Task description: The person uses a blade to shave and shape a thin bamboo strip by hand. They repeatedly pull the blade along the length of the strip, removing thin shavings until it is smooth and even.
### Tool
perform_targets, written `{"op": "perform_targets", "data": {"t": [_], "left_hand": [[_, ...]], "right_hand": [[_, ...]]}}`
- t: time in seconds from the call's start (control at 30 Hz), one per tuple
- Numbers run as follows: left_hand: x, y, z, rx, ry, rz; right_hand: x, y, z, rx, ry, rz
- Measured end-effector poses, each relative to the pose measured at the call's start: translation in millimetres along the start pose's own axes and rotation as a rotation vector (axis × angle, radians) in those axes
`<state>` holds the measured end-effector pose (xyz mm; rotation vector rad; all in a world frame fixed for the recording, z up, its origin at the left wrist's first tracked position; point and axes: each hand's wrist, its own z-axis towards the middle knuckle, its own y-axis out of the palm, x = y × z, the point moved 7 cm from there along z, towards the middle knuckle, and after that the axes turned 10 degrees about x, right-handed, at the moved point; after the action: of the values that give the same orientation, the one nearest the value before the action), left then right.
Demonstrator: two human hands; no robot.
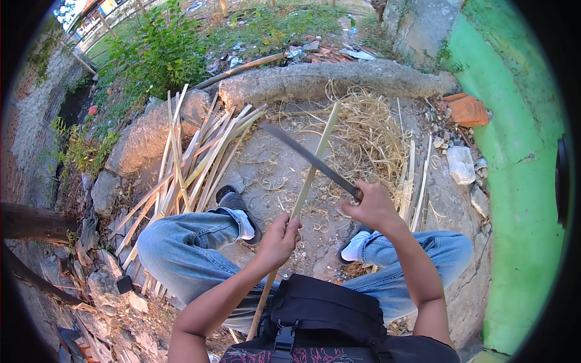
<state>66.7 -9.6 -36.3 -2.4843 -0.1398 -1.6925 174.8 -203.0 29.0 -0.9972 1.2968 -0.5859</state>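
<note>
My left hand [282, 237] is closed round a long, pale bamboo strip [322, 144]. The strip slants up and away from my lap, and its lower end runs back beside the black bag [327, 302]. In my right hand [376, 207] is the handle of a long, dark-bladed machete [311, 158]. Its blade points to the far left and crosses the strip above my left hand. Whether the edge bites into the bamboo cannot be made out. The handle is mostly hidden by my fingers.
A bundle of split bamboo strips [196, 154] leans at the left by my shoe [233, 199]. Curly shavings [372, 136] heap up at the far right, with more strips [417, 181] nearby. A low concrete ledge [302, 81] crosses behind; a green wall [514, 181] stands right.
</note>
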Motion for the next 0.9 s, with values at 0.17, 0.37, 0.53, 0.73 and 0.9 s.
{"op": "perform_targets", "data": {"t": [0.17,0.37,0.53,0.73,0.9], "left_hand": [[12.0,-0.5,-4.5,0.006,0.091,0.222],[33.2,-5.7,-13.7,0.155,0.289,0.366],[40.7,-4.1,-12.1,0.147,0.231,0.394],[26.9,-8.2,-17.4,0.143,0.171,0.32],[18.7,-14.0,4.2,0.105,0.111,0.151]], "right_hand": [[1.2,28.6,-7.3,0.051,-0.181,-0.106],[4.7,37.5,4.2,0.056,-0.146,-0.089],[25.2,30.5,20.4,0.248,-0.126,-0.113],[198.8,-44.0,46.5,0.362,0.654,-0.155],[135.2,-52.8,43.4,0.513,0.483,0.314]]}}
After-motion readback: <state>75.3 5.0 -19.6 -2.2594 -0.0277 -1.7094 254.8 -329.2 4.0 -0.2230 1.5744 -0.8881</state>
